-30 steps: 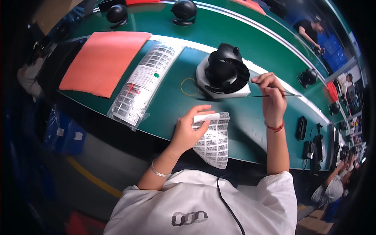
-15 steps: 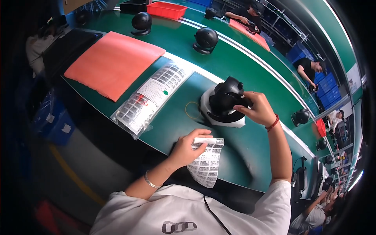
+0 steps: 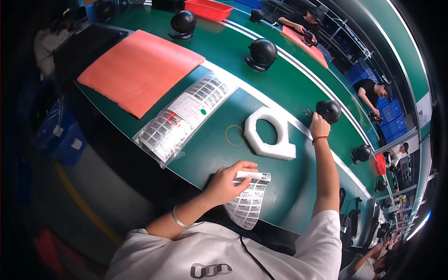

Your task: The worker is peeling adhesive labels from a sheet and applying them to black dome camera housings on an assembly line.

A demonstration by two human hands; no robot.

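A curling sheet of printed labels [image 3: 246,200] hangs from my left hand [image 3: 228,183], pinched between thumb and fingers over the table's near edge. At the conveyor's near border, my right arm is stretched out. That hand [image 3: 320,126] is closed on a black round-headed device [image 3: 329,111]; its grip point is partly hidden by the hand. Between my hands and the belt lies a white foam ring block [image 3: 252,137], with bare green tabletop showing through its hole. A thin yellow rubber band [image 3: 227,136] rests beside the foam.
On the left, a clear bag of label sheets [image 3: 186,116] lies beside a pink foam mat [image 3: 140,70]. More black devices [image 3: 261,53] stand along the green belt [image 3: 298,74]. A red bin [image 3: 208,10] sits at the far side. Co-workers [image 3: 373,95] work across the line.
My right hand has lifted the black device off the foam ring and carried it right and away onto the belt side. The left hand still holds the label sheet. Devices on the belt appear shifted rightward.
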